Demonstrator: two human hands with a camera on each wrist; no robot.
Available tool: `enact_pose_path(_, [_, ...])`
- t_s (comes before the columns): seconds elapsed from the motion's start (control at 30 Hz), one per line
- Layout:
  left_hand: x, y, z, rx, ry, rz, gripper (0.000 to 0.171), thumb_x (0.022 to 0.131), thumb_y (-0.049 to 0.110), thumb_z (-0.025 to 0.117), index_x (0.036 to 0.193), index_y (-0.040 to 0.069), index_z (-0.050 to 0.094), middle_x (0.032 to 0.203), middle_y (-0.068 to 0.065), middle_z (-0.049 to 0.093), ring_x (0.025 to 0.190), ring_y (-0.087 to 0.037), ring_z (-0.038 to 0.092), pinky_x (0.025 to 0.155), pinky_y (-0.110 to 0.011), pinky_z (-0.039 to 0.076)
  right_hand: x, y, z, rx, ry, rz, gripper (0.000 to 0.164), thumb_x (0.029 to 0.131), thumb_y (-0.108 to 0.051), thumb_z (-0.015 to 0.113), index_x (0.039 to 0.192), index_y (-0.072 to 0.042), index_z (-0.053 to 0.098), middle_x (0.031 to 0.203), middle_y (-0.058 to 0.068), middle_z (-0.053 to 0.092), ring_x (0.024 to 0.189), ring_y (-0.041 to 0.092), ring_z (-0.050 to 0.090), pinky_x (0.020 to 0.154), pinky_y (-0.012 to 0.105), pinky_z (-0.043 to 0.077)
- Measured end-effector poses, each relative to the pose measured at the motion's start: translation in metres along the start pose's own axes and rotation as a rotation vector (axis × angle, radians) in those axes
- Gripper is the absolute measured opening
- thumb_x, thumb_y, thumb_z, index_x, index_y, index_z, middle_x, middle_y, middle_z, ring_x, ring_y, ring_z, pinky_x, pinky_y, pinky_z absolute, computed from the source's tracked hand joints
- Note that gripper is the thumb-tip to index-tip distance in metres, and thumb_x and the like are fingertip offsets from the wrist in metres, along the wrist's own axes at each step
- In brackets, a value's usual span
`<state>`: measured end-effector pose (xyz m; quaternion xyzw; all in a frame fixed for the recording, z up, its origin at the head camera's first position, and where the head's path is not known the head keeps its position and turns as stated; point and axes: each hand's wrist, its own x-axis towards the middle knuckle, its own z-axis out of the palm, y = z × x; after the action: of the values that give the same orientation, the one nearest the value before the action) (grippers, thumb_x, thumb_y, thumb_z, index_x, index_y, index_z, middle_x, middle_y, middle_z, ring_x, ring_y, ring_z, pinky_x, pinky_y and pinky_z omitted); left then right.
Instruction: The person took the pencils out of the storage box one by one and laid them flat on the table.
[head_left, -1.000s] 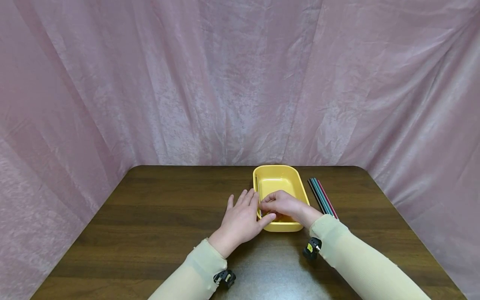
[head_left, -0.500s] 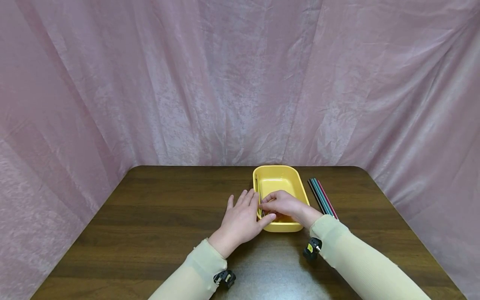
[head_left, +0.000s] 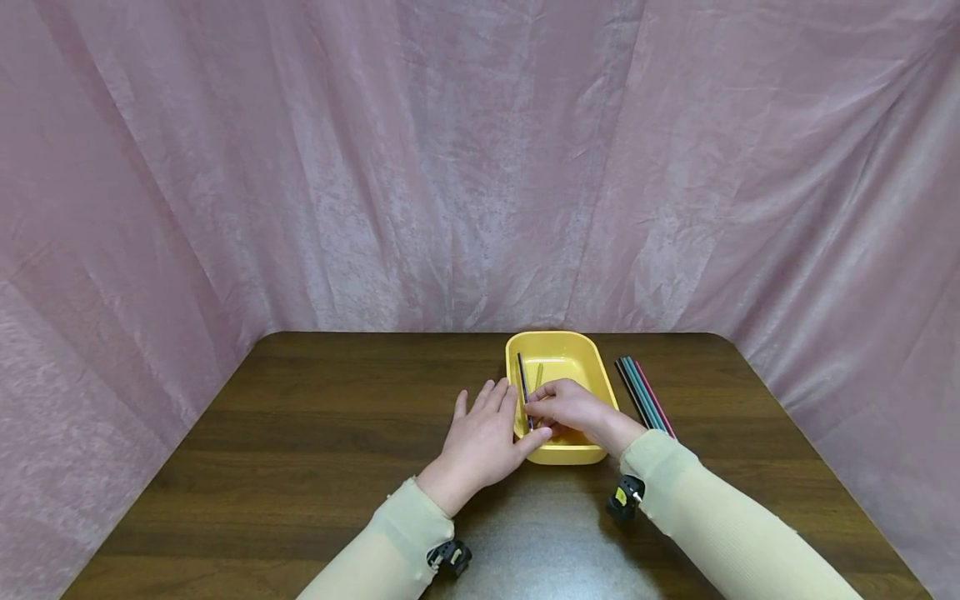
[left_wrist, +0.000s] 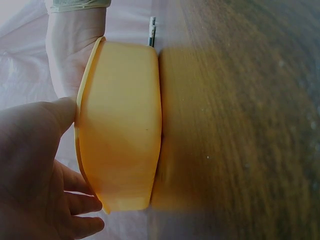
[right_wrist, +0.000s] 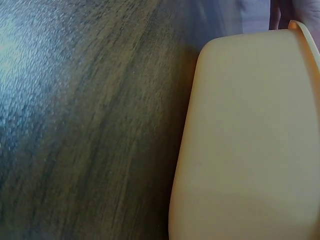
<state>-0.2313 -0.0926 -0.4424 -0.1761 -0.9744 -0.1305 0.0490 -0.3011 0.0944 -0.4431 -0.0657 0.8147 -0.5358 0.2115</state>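
A yellow plastic tray sits at the back of the table, right of centre. Inside it, by the left wall, lies a slim dark purple-blue pencil. A short yellowish stick-like streak shows beside it; whether it is a second pencil or a reflection I cannot tell. My right hand reaches over the right side into the tray, its curled fingers pinching the pencil near its lower part. Fingers spread, my left hand lies along the tray's left rim. In the left wrist view the left thumb touches that rim.
Several dark, teal and pink pencils lie side by side on the brown wooden table, right of the tray, partly behind the right sleeve. A pink curtain hangs beyond the table's back edge.
The pencil has come away from the tray's left wall, shifting right with the right fingers and showing more plainly. The yellowish streak now shows. The left hand and tray stay put.
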Motion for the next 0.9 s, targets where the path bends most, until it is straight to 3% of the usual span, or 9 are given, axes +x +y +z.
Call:
enact_pose_path(0.43, [0.001,0.000,0.002,-0.008,0.018,0.007,0.097,0.107,0.078,0.046,0.170,0.004,0.040,0.174,-0.016,0.041,0.163,-0.036,0.034,0.126,-0.072,0.023,-0.001,-0.002,-0.004,0.014,0.027,-0.015,0.024,0.106,-0.012,0.073,0.121,0.007,0.069,0.080,0.007,0.067,0.067,0.012,0.063,0.062,0.024,0.055])
enact_pose_path(0.9, [0.002,0.001,0.001,0.002,0.031,0.010,0.096,0.108,0.076,0.048,0.168,0.001,0.042,0.173,-0.018,0.043,0.162,-0.037,0.036,0.126,-0.072,0.024,-0.010,-0.017,-0.028,0.012,0.019,-0.053,0.032,0.108,-0.013,0.071,0.130,0.009,0.065,0.083,0.006,0.069,0.073,0.014,0.065,0.067,0.025,0.057])
